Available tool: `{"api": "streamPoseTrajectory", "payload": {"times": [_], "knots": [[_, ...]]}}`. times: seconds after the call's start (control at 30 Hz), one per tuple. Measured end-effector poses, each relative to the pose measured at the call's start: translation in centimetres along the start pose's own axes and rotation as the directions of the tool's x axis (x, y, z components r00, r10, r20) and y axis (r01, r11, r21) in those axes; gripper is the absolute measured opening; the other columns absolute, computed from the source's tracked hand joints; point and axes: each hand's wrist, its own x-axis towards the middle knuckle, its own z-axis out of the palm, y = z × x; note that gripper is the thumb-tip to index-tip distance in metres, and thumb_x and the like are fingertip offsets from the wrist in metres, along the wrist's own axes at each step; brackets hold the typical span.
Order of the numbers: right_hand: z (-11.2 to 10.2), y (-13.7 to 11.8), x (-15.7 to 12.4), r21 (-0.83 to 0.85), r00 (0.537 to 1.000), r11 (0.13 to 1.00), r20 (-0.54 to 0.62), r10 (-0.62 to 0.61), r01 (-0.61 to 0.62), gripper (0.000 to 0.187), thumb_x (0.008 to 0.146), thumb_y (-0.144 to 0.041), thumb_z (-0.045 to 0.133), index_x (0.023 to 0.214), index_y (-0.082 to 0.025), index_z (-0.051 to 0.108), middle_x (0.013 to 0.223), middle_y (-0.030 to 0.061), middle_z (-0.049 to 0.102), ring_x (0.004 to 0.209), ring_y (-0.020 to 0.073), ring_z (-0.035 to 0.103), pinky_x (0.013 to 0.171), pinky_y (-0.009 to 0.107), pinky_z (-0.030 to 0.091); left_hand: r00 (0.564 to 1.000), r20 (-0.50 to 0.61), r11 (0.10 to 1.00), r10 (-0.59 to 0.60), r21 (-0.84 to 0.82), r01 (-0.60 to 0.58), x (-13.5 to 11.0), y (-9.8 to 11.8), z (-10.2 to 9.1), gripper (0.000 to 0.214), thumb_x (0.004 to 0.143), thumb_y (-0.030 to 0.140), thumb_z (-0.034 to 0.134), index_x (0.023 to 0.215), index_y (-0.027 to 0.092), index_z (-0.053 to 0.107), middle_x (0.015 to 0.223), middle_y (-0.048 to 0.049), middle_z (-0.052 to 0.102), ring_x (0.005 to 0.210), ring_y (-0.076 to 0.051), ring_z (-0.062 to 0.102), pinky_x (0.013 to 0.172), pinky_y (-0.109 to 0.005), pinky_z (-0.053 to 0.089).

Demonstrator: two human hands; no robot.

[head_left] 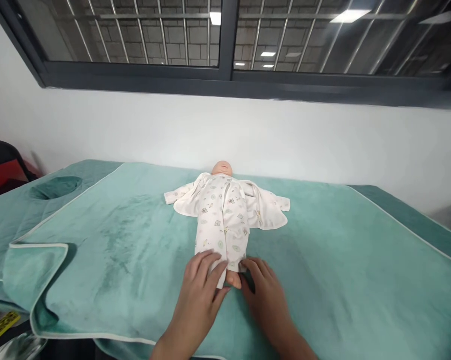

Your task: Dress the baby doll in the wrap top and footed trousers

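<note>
Under a dark-framed window [225,75] and a white wall [323,135], a teal towel [341,260] is lying spread over a padded table, with its near left corner [33,270] folded back on itself and a darker cover [7,210] showing beneath it. A doll [222,200] is lying on its back in the middle of the towel, close to the wall, its head pointing away from the person and its feet towards them. Printed trousers [221,225] are sitting on the doll, reaching up to the chest, and one bare foot [233,280] is poking out of the hem. The left hand [198,295] is resting flat on the lower end of one trouser leg with its fingers spread. The right hand [265,295] is touching the other hem just beside the foot with its fingers close together; whether it is pinching cloth there is not showing. Judging from this, the trousers are looking as good as on, with only the hems being seen to. A matching top [266,212] is lying open under the doll, its two halves and sleeves splayed flat on either side, so closing it is looking like what is left. Whether the arms are sitting in the sleeves is not showing.
</note>
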Motion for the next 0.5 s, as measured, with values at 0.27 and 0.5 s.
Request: {"api": "streamPoseTrajectory", "payload": {"times": [0.27,0.5], "knots": [[-2.1,-1.0,-0.5,0.334,0.999,0.942,0.028,0.026,-0.034,0.008,0.089,-0.016,0.048,0.083,-0.021,0.052,0.081,0.0012,0.056,0.074,0.0146,0.054,0.067,0.025,0.045,0.998,0.056,0.999,0.022,-0.027,-0.02,1.9,1.1,-0.2,0.03,0.088,0.026,0.059,0.117,0.025,0.056,0.111,-0.0083,0.064,0.113,-0.027,0.054,0.105,-0.054,0.037],[-3.4,-1.4,-1.3,0.378,0.998,0.925,0.067,0.014,-0.038,0.011,0.088,-0.017,0.046,0.078,-0.021,0.048,0.07,-0.0019,0.053,0.064,0.0118,0.052,0.061,0.022,0.044,1.0,-0.013,0.99,0.014,-0.141,-0.016,1.7,2.0,0.4,0.011,0.087,0.012,0.05,0.084,0.022,0.054,0.083,-0.0005,0.065,0.084,-0.016,0.061,0.11,-0.053,0.031]]}}
